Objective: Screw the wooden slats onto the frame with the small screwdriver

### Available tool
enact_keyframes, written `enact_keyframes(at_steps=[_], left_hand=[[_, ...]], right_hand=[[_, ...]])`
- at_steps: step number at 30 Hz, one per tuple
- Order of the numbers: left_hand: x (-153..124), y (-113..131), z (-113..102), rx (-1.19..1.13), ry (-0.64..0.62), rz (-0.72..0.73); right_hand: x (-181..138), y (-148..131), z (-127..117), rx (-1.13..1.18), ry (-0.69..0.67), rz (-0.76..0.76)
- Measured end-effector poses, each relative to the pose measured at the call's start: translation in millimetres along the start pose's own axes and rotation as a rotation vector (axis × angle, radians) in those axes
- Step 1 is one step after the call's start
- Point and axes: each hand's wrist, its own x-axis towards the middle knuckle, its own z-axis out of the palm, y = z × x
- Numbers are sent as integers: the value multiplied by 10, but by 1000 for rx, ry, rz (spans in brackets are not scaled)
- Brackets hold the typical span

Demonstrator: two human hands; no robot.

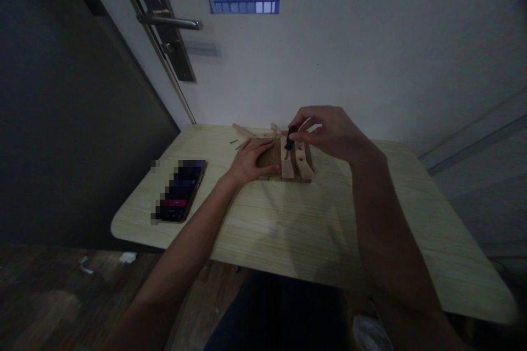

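Note:
My left hand (252, 160) lies flat with its fingers spread on a brown board (268, 160). In my right hand (323, 129) is a short screwdriver (290, 138) with a black handle, pinched between thumb and fingers. It stands nearly upright, its lower end at a pale wooden strip (287, 170) on the board. To the right of that strip lies another wooden piece (304, 169) with dark holes in it. Whether a screw sits under the screwdriver's tip is too small to tell.
More wooden sticks (242, 130) lie behind the board, and a small screw or nail (234, 141) is near my left fingers. A phone (181, 192) rests at the table's left. Behind the table (263, 225) stands a white door with a metal handle (173, 23).

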Motion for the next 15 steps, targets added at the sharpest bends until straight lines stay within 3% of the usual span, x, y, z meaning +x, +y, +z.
enact_keyframes(at_steps=[6, 15], left_hand=[[15, 21, -2, -5, -1, -9], [20, 14, -11, -2, 0, 15]], right_hand=[[44, -60, 156, -96, 118, 63], [36, 77, 66, -8, -38, -34]])
